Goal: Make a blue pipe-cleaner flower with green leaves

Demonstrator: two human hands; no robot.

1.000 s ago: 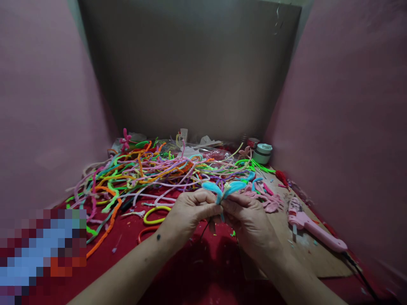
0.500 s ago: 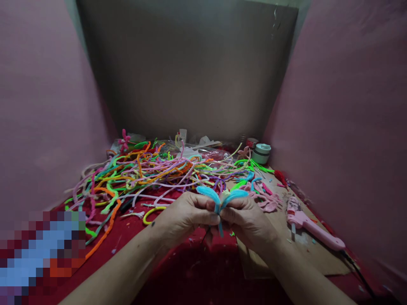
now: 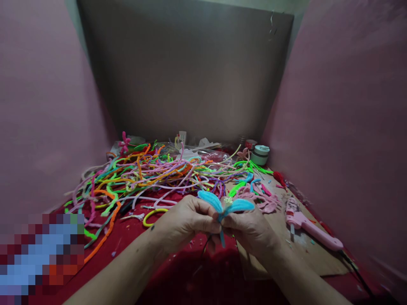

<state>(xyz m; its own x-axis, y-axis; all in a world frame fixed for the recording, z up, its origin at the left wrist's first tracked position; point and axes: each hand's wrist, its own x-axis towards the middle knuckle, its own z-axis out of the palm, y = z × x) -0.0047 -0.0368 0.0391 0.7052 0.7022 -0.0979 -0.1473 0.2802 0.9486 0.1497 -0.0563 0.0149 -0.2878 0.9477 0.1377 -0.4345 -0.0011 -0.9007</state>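
Between my two hands is a blue pipe-cleaner flower (image 3: 239,206), with two petals spread left and right and a short blue stem end pointing down. A small cluster of pale yellow beads or stamens (image 3: 228,201) shows at its centre. My left hand (image 3: 193,216) pinches the flower's base from the left, thumb and fingertips together. From the other side my right hand (image 3: 249,220) pinches the same base, its fingertips partly behind the right petal. Both hands are above the front of the red cloth.
A tangled heap of coloured pipe cleaners (image 3: 159,169) covers the back left. To the right lie a pink glue gun (image 3: 314,231) on cardboard (image 3: 305,258) and pink pipe-cleaner loops (image 3: 267,201). A mint-lidded jar (image 3: 260,155) stands behind. Yellow handle loop (image 3: 149,218) lies beside my left wrist.
The blue flower has tilted and its petals have opened a little wider, the right one now lower and flatter. Both hands keep their pinch and have shifted slightly downward.
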